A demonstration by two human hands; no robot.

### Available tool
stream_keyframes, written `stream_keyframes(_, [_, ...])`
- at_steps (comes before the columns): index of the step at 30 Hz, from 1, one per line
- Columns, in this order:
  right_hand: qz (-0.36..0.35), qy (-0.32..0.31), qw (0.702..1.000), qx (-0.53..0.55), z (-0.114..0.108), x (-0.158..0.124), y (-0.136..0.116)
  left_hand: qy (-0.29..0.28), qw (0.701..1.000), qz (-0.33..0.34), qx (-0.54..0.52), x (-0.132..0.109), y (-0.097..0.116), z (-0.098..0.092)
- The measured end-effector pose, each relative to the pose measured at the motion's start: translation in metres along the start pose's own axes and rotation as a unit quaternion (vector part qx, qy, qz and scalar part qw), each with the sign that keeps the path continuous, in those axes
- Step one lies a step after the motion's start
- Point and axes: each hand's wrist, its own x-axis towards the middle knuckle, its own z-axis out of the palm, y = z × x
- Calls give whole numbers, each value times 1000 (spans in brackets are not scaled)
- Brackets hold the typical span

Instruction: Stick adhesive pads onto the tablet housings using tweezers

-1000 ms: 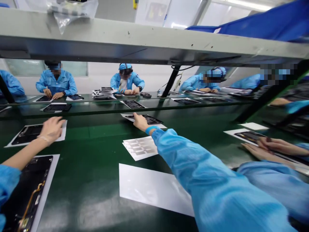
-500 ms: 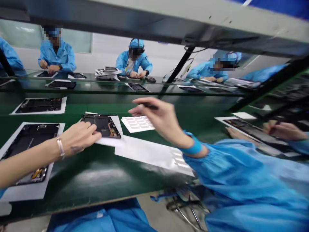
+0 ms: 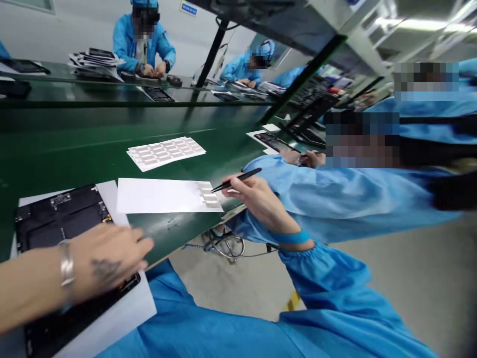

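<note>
Green ESD workbench (image 3: 67, 144) in a bright assembly room, view tilted hard, with grey floor (image 3: 391, 268) and a wire stool base (image 3: 223, 246) below the bench edge. Left hand (image 3: 108, 258), metal bracelet (image 3: 66, 263) on the wrist, is over the lower part of a black tablet back panel (image 3: 61, 214) lying on white paper (image 3: 112, 196). Fingers are loose and slightly spread, blurred, holding nothing visible; contact with the panel can't be confirmed. Right hand (image 3: 257, 196), blue wristband (image 3: 290, 236) above it, pinches slim black tweezers (image 3: 236, 179) narrowly between thumb and fingers. The tweezer tip is right at a row of small white label strips (image 3: 208, 193) on the end of a white backing sheet (image 3: 160, 196); touching or not can't be told. That sheet lies on the bench just beside the panel's paper. A second label sheet (image 3: 166, 153) lies farther up the bench, well apart. To the right, a co-worker's hand (image 3: 311, 159) works near another panel (image 3: 274, 141). Across the bench, people in blue smocks (image 3: 143, 42) sit by stacked panels (image 3: 96, 64).
</note>
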Motion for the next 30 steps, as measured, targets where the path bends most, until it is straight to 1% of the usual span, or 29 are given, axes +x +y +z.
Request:
stream_keyframes(1, [19,-15,1000,-2,-3,-2,5,-9,999,20,38,33,-7,-3])
stream_keyframes(2, [33,-30,999,-4,-6,-4,9,-1,997,45,58,66,-12,-3])
stream_keyframes(4, [45,-55,997,-12,-10,-7,15,6,993,100,62,123,-19,5])
stream_keyframes(6, [42,-65,997,-23,-14,-8,18,8,991,132,39,163,-25,21])
stream_keyframes(8, [38,-64,997,-34,-17,-9,21,0,990,138,13,186,-31,38])
stream_keyframes(10, [39,-61,997,-39,-20,-9,22,-8,990,140,-3,197,-37,51])
stream_keyframes(13, [48,-64,996,-49,-22,-9,20,-9,988,153,-10,201,-44,58])
stream_keyframes(16, [64,-84,993,-57,-21,-6,16,-14,987,158,-6,200,-45,56])
stream_keyframes(21, [95,-105,988,-66,-21,0,14,-29,989,141,11,201,-40,52])
stream_keyframes(27, [140,-93,985,-34,-23,3,9,-8,990,141,17,201,-38,55])
stream_keyframes(30, [152,-107,981,-50,-21,5,3,3,990,140,13,200,-38,56])
